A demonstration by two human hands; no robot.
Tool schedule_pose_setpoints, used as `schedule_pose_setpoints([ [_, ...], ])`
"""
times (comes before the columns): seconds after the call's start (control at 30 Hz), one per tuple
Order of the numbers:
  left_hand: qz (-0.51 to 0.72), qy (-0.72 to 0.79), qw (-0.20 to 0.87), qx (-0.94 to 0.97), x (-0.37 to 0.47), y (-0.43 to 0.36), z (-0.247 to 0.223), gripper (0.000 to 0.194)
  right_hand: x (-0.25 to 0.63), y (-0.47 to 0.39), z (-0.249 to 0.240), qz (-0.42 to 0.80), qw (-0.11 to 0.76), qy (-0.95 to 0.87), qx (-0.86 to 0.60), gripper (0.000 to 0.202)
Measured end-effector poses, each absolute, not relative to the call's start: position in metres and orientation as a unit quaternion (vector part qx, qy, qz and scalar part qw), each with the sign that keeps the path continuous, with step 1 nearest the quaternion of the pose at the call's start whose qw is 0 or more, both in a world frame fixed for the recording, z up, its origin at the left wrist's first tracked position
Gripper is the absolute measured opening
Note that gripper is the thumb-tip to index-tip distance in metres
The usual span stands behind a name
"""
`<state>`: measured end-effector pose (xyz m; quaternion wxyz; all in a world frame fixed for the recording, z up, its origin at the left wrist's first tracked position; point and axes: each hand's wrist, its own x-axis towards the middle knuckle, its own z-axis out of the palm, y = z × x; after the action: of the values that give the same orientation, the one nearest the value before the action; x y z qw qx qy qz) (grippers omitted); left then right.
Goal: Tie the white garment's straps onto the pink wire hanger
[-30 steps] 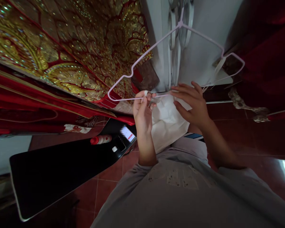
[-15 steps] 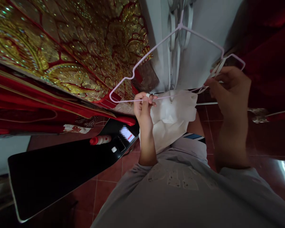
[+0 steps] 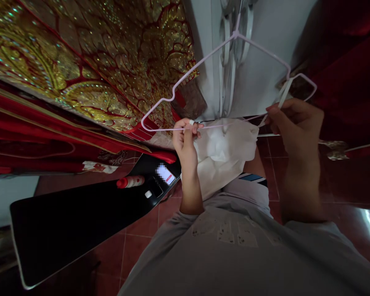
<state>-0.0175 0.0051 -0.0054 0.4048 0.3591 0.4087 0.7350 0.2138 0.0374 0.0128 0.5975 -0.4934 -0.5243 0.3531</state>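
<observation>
A pink clothes hanger [image 3: 203, 61] hangs in front of me, its hook running out of the top of the view. My left hand [image 3: 186, 137] is closed around the hanger's lower bar, left of its middle; a white band shows on one finger. White straps [image 3: 285, 93] loop over the notch at the hanger's right end. My right hand [image 3: 296, 123] pinches these straps below the notch. From the straps a cream-white cloth garment [image 3: 225, 148] droops behind and below the lower bar, in front of my legs. Its overall shape is partly hidden.
Gold-sequined red garments [image 3: 117, 53] fill the left, and dark red cloth [image 3: 351, 74] is at right. Behind the hanger stands a pale panel with white handles [image 3: 231, 61]. A black table [image 3: 80, 222] at left bears a red-capped bottle [image 3: 130, 181], a lit phone [image 3: 165, 174] and a white case [image 3: 148, 194].
My right hand has moved slightly down, drawing the straps straighter below the hanger's notch. The left hand keeps its hold on the lower bar.
</observation>
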Motion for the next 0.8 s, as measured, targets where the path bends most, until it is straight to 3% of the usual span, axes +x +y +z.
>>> schedule_pose_setpoints([
  [0.1,0.725,0.412,0.416,0.364,-0.018,0.003,-0.007,0.029,0.206,0.035,0.021,0.297,0.638,-0.536,-0.466,0.018],
  [0.27,0.727,0.384,0.443,0.357,-0.020,-0.001,-0.004,0.029,0.212,0.057,0.022,0.207,0.711,-0.528,-0.416,0.025],
  [0.43,0.722,0.390,0.449,0.354,-0.022,-0.001,-0.003,0.028,0.268,0.114,-0.019,0.049,0.811,-0.520,-0.263,0.049],
  [0.6,0.722,0.375,0.462,0.353,-0.017,0.001,-0.006,0.025,0.275,0.109,-0.030,-0.063,0.865,-0.411,-0.280,0.022],
  [0.7,0.716,0.377,0.471,0.352,-0.012,0.002,-0.009,0.025,0.239,0.074,-0.013,-0.057,0.834,-0.454,-0.309,0.014],
  [0.8,0.718,0.377,0.475,0.342,-0.008,0.002,-0.011,0.024,0.211,0.046,0.000,0.080,0.657,-0.656,-0.362,0.017],
])
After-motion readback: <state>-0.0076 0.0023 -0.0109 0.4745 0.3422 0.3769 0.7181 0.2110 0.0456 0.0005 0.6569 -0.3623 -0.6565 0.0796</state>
